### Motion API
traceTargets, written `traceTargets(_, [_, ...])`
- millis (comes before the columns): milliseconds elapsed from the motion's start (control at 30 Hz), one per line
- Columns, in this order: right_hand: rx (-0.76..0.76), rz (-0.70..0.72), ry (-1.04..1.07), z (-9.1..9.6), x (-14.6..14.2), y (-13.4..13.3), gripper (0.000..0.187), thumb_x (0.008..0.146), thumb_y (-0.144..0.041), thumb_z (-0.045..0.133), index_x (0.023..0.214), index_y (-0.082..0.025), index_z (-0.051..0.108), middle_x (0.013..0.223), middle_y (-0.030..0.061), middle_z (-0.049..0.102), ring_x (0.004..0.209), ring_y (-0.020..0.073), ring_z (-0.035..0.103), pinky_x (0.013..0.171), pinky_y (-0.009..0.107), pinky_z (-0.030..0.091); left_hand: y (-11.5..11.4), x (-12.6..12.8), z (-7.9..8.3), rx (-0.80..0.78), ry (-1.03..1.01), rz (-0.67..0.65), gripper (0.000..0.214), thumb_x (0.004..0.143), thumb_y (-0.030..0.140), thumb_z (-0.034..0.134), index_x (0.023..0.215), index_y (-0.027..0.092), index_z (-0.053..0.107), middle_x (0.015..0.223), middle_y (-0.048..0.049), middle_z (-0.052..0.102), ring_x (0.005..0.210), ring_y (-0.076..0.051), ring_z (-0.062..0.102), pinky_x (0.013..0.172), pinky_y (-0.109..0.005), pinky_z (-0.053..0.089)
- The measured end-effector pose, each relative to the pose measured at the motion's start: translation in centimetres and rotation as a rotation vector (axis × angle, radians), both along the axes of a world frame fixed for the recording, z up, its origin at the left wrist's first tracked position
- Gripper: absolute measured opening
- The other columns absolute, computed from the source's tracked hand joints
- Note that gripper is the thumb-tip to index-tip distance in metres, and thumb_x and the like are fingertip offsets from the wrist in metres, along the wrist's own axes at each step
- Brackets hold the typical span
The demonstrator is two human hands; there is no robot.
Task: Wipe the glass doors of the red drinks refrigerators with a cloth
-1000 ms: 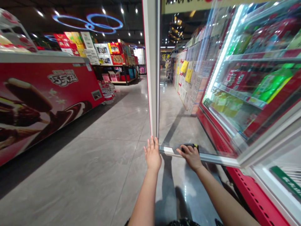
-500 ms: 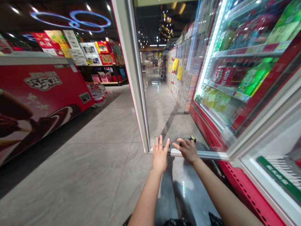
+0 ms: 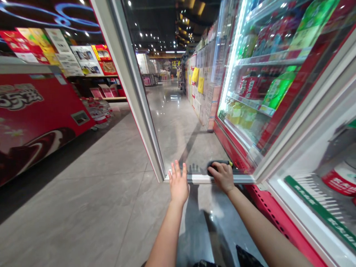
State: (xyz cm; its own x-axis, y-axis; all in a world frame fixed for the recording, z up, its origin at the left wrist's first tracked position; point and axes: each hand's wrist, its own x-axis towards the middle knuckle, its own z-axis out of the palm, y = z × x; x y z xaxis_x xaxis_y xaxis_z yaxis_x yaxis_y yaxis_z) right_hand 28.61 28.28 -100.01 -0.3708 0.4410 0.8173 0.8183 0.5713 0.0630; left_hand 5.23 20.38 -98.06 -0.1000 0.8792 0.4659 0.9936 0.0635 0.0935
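An open glass fridge door [image 3: 207, 179] with a pale frame stands in front of me. My left hand [image 3: 178, 185] lies by the lower left of the pane with its fingers spread; whether it presses on the glass or the frame I cannot tell. To its right, my right hand [image 3: 223, 178] is closed around a black-handled tool [image 3: 226, 162] with a yellow-green end, close against the bottom of the pane. The fingers cover part of this tool, so its kind does not show. A dark reflection of fingers appears in the glass between the hands.
At right is the fridge interior, with a green shelf strip [image 3: 319, 207] and a red-labelled bottle [image 3: 340, 181]. Through the glass show another drinks fridge [image 3: 236, 142] and stacked cartons [image 3: 211, 107]. A red chest freezer [image 3: 52, 107] stands left on the grey floor [image 3: 91, 200].
My right hand has moved rightward along the bottom of the pane with the tool, widening the gap between my hands. The view has turned a little to the right. My left hand stays spread.
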Motion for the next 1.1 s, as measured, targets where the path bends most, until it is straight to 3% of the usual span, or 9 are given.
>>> traceTargets(133, [-0.025, -0.124, 0.293, 0.9, 1.9, 0.8, 0.037, 0.080, -0.013, 0.061, 0.114, -0.026, 0.069, 0.120, 0.0091, 0.058, 0.105, 0.0256, 0.049, 0.090, 0.040, 0.038, 0.4, 0.2, 0.1, 0.010, -0.009, 0.019, 0.079, 0.083, -0.001, 0.054, 0.159, 0.018, 0.035, 0.171, -0.0196, 0.005, 0.157, -0.036, -0.002, 0.123, -0.063, 0.023])
traceTargets(300, [-0.124, -0.065, 0.213, -1.4, 1.0, -0.7, 0.039, 0.073, -0.006, 0.056, 0.101, -0.028, 0.072, 0.108, 0.0059, 0.060, 0.094, 0.0220, 0.049, 0.084, 0.035, 0.040, 0.3, -0.1, 0.8, -0.027, 0.030, 0.027, 0.075, 0.087, 0.001, 0.050, 0.159, 0.020, 0.036, 0.170, -0.0199, 0.007, 0.158, -0.036, 0.003, 0.123, -0.066, 0.021])
traceTargets(433, [-0.129, -0.041, 0.287, 0.4, 1.6, 0.4, 0.039, 0.077, -0.011, 0.057, 0.109, -0.028, 0.069, 0.117, 0.0074, 0.059, 0.102, 0.0244, 0.050, 0.089, 0.038, 0.040, 0.1, -0.6, 0.9, -0.036, 0.043, 0.017, 0.074, 0.088, 0.004, 0.052, 0.159, 0.020, 0.035, 0.170, -0.0199, 0.007, 0.158, -0.036, 0.003, 0.123, -0.065, 0.021])
traceTargets(533, [-0.089, -0.168, 0.576, 1.0, 3.7, 1.3, 0.039, 0.080, -0.021, 0.056, 0.119, -0.024, 0.061, 0.118, 0.0109, 0.052, 0.110, 0.0308, 0.047, 0.095, 0.047, 0.039, 0.1, -0.5, 1.1, -0.030, 0.041, 0.020, 0.073, 0.088, 0.004, 0.053, 0.158, 0.020, 0.038, 0.170, -0.0197, 0.008, 0.158, -0.035, 0.005, 0.123, -0.063, 0.022])
traceTargets(633, [-0.112, -0.252, 0.766, -0.7, 3.6, 0.8, 0.043, 0.080, -0.025, 0.055, 0.123, -0.020, 0.053, 0.116, 0.0134, 0.047, 0.112, 0.0349, 0.044, 0.096, 0.054, 0.039, 0.1, -0.3, 1.4, -0.029, 0.045, 0.036, 0.071, 0.088, 0.004, 0.053, 0.156, 0.019, 0.041, 0.170, -0.0209, 0.010, 0.158, -0.037, 0.008, 0.123, -0.064, 0.023])
traceTargets(733, [-0.157, -0.248, 0.790, -2.1, 1.9, 0.5, 0.038, 0.078, -0.024, 0.055, 0.116, -0.019, 0.053, 0.110, 0.0134, 0.048, 0.108, 0.0340, 0.046, 0.093, 0.052, 0.041, 0.2, -0.3, 1.5, -0.027, 0.049, 0.042, 0.070, 0.088, 0.006, 0.055, 0.156, 0.018, 0.042, 0.170, -0.0215, 0.012, 0.158, -0.038, 0.010, 0.123, -0.065, 0.023])
traceTargets(800, [-0.162, -0.254, 0.805, -1.7, 1.6, 1.1, 0.032, 0.078, -0.024, 0.056, 0.110, -0.020, 0.054, 0.107, 0.0122, 0.049, 0.106, 0.0328, 0.048, 0.093, 0.049, 0.042, 0.3, -0.5, 1.5, -0.020, 0.050, 0.040, 0.069, 0.089, 0.008, 0.056, 0.156, 0.019, 0.043, 0.170, -0.0211, 0.012, 0.158, -0.038, 0.010, 0.123, -0.065, 0.022])
traceTargets(967, [-0.129, -0.416, 1.028, -0.3, 5.7, 3.2, 0.032, 0.083, -0.027, 0.056, 0.115, -0.022, 0.056, 0.116, 0.0139, 0.053, 0.116, 0.0339, 0.050, 0.101, 0.050, 0.040, 0.4, -1.0, 1.8, -0.030, 0.067, 0.020, 0.070, 0.089, 0.012, 0.059, 0.156, 0.019, 0.041, 0.170, -0.0216, 0.012, 0.158, -0.039, 0.011, 0.123, -0.063, 0.024])
traceTargets(1100, [-0.128, -0.579, 1.251, -2.9, 5.5, 3.5, 0.047, 0.084, -0.027, 0.054, 0.130, -0.017, 0.050, 0.113, 0.0186, 0.057, 0.110, 0.0351, 0.056, 0.094, 0.050, 0.044, 0.4, -1.2, 2.1, -0.056, 0.079, 0.026, 0.068, 0.089, 0.012, 0.059, 0.155, 0.019, 0.044, 0.170, -0.0216, 0.015, 0.157, -0.039, 0.015, 0.123, -0.062, 0.024])
